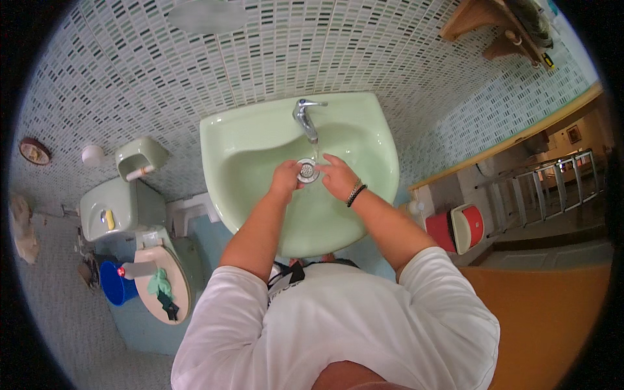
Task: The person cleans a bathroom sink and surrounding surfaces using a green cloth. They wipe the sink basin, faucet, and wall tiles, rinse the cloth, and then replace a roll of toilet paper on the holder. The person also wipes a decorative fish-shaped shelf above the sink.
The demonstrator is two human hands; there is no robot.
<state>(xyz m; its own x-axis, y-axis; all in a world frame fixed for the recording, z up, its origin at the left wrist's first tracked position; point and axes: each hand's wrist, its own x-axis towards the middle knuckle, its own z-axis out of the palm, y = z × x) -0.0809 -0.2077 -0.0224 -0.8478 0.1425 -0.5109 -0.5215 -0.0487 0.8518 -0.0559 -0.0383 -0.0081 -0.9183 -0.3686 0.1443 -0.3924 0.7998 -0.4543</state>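
A round metal drain strainer [306,170] with a perforated centre is pinched at its left edge by my left hand [286,178]. My right hand [337,176] has its fingers apart, and one fingertip touches the strainer's right rim. Both hands are over the bowl of a pale green washbasin [321,226]. Water [316,152] runs from the chrome single-lever tap [304,119] just beyond the strainer, close to my right fingertips. The drain opening beneath the strainer cannot be seen.
To the left stands a toilet [148,292] with a bottle [141,270] and a green cloth [160,282] on its lid. A blue bucket [114,282] is beside it. At right are a red and white bin [458,228], a ladder [541,187] and an orange-brown door [541,317].
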